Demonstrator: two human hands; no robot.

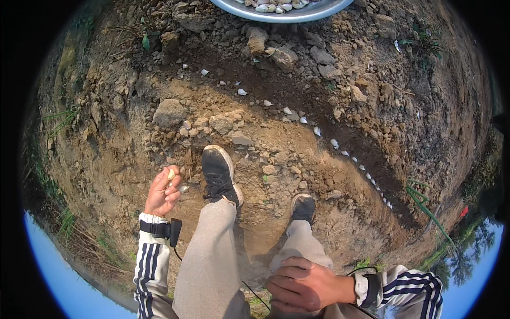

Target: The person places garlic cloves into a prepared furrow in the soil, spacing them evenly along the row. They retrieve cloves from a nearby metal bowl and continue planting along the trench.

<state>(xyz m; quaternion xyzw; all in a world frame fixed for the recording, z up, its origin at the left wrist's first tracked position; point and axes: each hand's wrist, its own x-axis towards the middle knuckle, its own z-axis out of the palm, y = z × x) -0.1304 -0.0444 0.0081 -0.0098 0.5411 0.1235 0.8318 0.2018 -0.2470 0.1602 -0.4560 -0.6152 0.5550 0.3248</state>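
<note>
Off to the left of the shoes, my left hand (164, 191) pinches a pale garlic clove (171, 174) between thumb and fingers, with another whitish piece (183, 189) showing beside the fingers. My right hand (305, 285) rests on the right knee, back of the hand up; whether anything is under its palm is hidden. Across the soil a line of white garlic cloves (317, 130) lies spaced along a dark, shallow furrow (346, 135). At the top edge stands a metal basin (255, 15), partly cut off, with many garlic cloves (275, 6) in it.
Clods and stones (169, 113) lie around the furrow. Two dark shoes (217, 171) stand on the near side of it. Green leaves (426, 207) lie by the furrow's right end. Thin black cables run by both wrists. A small red thing (464, 211) lies far right.
</note>
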